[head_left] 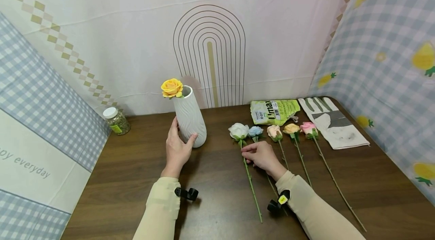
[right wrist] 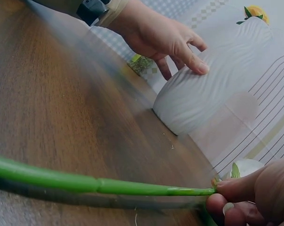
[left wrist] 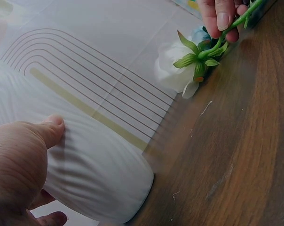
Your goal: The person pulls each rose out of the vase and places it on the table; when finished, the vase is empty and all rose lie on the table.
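Observation:
A white ribbed vase (head_left: pixel 192 119) stands on the brown table, a yellow rose (head_left: pixel 171 88) leaning out over its rim. My left hand (head_left: pixel 178 153) holds the vase low on its side, the thumb (left wrist: pixel 51 129) across the front. Further right, my right hand (head_left: pixel 263 155) pinches the green stem (right wrist: pixel 132 187) of a white flower (head_left: pixel 239 131) just below the bloom. Close beside that hand is a blue flower (head_left: pixel 255 131), its stem partly hidden under the hand. Peach (head_left: pixel 274 132), yellow-orange (head_left: pixel 292 129) and pink (head_left: pixel 308 128) roses lie in a row to the right.
A white-lidded jar (head_left: pixel 117 121) of dried green bits stands at the back left. Behind the flowers sit a green packet (head_left: pixel 275 112) and a folded white-and-grey cloth (head_left: pixel 336 126). Patterned fabric (head_left: pixel 146 43) hangs along the table's back and both sides.

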`<state>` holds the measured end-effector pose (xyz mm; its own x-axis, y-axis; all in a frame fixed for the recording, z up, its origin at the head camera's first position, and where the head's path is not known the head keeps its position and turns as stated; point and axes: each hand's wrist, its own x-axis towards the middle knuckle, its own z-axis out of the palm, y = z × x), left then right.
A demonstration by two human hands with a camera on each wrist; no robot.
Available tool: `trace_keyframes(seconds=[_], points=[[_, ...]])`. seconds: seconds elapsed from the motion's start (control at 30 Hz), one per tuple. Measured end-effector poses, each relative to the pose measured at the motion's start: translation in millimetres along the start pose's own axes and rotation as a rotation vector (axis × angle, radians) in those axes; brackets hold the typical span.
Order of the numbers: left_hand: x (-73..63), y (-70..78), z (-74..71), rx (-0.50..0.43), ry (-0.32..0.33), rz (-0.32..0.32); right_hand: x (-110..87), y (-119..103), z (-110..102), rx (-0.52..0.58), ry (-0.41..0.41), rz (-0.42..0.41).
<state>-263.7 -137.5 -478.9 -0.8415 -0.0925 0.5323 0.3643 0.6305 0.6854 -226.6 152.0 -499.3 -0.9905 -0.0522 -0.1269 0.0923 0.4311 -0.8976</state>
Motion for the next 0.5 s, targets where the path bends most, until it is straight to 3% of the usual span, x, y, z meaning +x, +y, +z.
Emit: trace_keyframes(seconds=[0.5], points=[[-0.6, 0.6, -0.8, 0.001, -0.005, -0.005, -1.4, -1.3, -2.9, 0.011, 0.006, -0.021]])
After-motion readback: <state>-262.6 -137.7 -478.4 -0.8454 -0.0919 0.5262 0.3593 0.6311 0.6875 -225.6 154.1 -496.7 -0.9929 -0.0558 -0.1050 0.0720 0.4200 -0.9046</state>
